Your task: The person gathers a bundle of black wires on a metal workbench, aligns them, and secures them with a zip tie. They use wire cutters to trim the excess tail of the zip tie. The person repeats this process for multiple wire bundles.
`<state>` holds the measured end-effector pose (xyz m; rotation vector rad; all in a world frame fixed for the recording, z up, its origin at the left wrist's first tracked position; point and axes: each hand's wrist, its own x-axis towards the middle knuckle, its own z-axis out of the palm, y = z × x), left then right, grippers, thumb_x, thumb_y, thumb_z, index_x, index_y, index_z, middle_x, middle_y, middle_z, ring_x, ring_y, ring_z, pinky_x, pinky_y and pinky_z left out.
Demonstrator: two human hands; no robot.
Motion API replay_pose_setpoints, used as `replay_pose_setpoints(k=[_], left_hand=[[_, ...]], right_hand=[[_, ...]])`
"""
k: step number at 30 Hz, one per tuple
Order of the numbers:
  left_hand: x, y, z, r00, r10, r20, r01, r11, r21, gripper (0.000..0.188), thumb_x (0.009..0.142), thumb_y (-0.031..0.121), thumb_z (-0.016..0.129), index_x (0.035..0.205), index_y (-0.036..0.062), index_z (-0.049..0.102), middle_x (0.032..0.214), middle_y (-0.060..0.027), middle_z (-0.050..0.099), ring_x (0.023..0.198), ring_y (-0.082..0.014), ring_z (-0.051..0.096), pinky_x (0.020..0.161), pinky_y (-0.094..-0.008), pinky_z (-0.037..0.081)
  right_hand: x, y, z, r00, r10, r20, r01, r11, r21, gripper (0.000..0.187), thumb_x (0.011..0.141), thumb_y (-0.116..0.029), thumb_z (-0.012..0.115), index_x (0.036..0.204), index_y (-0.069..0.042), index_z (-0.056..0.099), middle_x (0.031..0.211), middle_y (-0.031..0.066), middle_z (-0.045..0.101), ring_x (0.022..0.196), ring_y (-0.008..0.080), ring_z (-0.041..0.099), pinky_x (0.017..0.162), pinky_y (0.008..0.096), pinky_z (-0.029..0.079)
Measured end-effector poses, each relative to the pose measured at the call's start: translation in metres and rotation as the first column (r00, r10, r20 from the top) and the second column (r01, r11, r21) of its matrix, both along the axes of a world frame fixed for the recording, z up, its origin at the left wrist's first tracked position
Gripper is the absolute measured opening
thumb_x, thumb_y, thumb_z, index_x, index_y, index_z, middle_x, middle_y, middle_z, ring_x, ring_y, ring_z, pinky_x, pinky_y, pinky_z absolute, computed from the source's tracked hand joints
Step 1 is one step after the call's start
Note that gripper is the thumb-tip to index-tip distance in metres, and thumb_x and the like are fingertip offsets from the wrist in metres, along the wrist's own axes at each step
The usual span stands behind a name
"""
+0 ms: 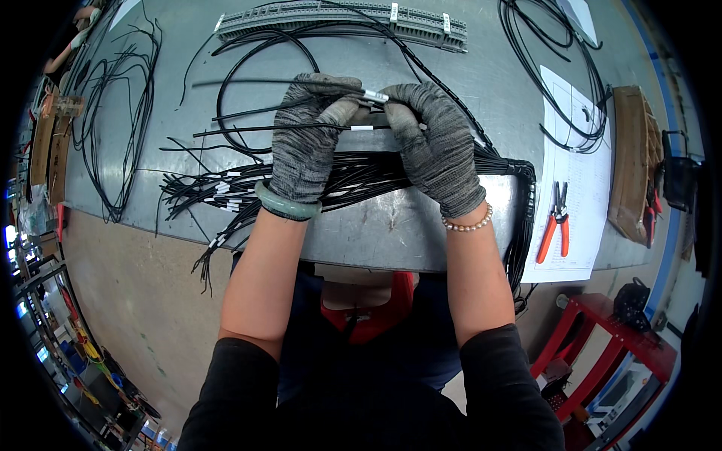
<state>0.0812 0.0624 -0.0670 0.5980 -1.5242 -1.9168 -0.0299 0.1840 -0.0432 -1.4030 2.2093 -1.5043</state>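
Both my hands wear grey knit gloves and meet above a metal table. My left hand [310, 131] is closed around several thin black wires [244, 113], whose loose ends point left. Between the hands, one wire carries a white marker sleeve [374, 96]. My right hand [434, 139] pinches the wires just right of that sleeve. Another white sleeve [362, 128] sits on a lower wire. Under my hands lies a thick wire harness [368, 167], fanning out into many labelled ends at the left. At the right it bends toward the table's near edge.
A grey terminal block strip [338, 21] lies at the back. Orange-handled wire strippers [555, 225] rest on a printed sheet [583, 252] at the right. Coiled black wires [120, 113] lie at the left, with another coil [526, 56] at the far right. Wooden blocks [632, 165] flank the table.
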Motion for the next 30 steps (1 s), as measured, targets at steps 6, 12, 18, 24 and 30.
replay_pose_setpoints(k=[6, 12, 18, 24, 30], left_hand=[[-0.002, 0.000, 0.002, 0.999, -0.022, -0.035, 0.027, 0.988, 0.150, 0.018, 0.091, 0.005, 0.059, 0.108, -0.0009, 0.055, 0.106, -0.0167, 0.064, 0.094, -0.0216, 0.066, 0.085, -0.0306, 0.055], [-0.002, 0.005, 0.003, 0.982, -0.029, -0.184, 0.066, 0.979, 0.195, 0.023, 0.089, 0.007, 0.062, 0.109, 0.0001, 0.054, 0.111, -0.0180, 0.061, 0.104, -0.0269, 0.063, 0.090, -0.0341, 0.055], [0.000, 0.005, 0.004, 0.974, -0.083, -0.212, 0.110, 0.987, 0.116, 0.032, 0.089, 0.010, 0.061, 0.118, 0.0014, 0.051, 0.119, -0.0186, 0.058, 0.107, -0.0257, 0.061, 0.093, -0.0348, 0.053], [0.020, 0.017, 0.014, 0.972, -0.185, 0.145, 0.151, 0.965, 0.215, 0.036, 0.088, 0.028, 0.066, 0.114, 0.0043, 0.057, 0.092, -0.0097, 0.067, 0.064, -0.0102, 0.059, 0.055, -0.0197, 0.046], [0.048, 0.033, 0.060, 0.493, -0.441, 0.750, 0.672, 0.741, -0.006, 0.031, 0.086, 0.036, 0.067, 0.096, 0.0071, 0.070, 0.081, -0.0052, 0.070, 0.070, -0.0151, 0.065, 0.066, -0.0301, 0.051]], right_hand=[[-0.007, 0.009, 0.014, 0.990, 0.031, 0.141, -0.047, 0.992, 0.115, 0.021, 0.090, -0.019, 0.060, 0.102, -0.004, 0.069, 0.085, 0.0132, 0.069, 0.081, 0.0227, 0.065, 0.074, 0.0330, 0.053], [-0.010, 0.006, 0.010, 0.988, -0.113, -0.108, 0.131, 0.974, 0.183, 0.018, 0.085, -0.020, 0.064, 0.097, -0.007, 0.070, 0.084, 0.0110, 0.066, 0.078, 0.0250, 0.064, 0.074, 0.0363, 0.052], [-0.012, 0.006, -0.005, 0.980, -0.072, -0.184, 0.093, 0.989, 0.111, 0.016, 0.084, -0.021, 0.064, 0.094, -0.009, 0.068, 0.081, 0.0111, 0.064, 0.079, 0.0291, 0.062, 0.076, 0.0399, 0.051], [-0.033, 0.014, 0.010, 0.970, -0.230, 0.077, 0.240, 0.958, -0.155, 0.018, 0.090, -0.017, 0.059, 0.098, -0.003, 0.066, 0.085, 0.0151, 0.067, 0.077, 0.0257, 0.065, 0.073, 0.0333, 0.053], [-0.068, 0.053, 0.031, 0.838, -0.140, 0.527, 0.256, 0.955, -0.153, 0.027, 0.094, -0.026, 0.059, 0.097, -0.001, 0.068, 0.087, 0.0078, 0.070, 0.083, 0.0137, 0.066, 0.077, 0.0263, 0.055]])
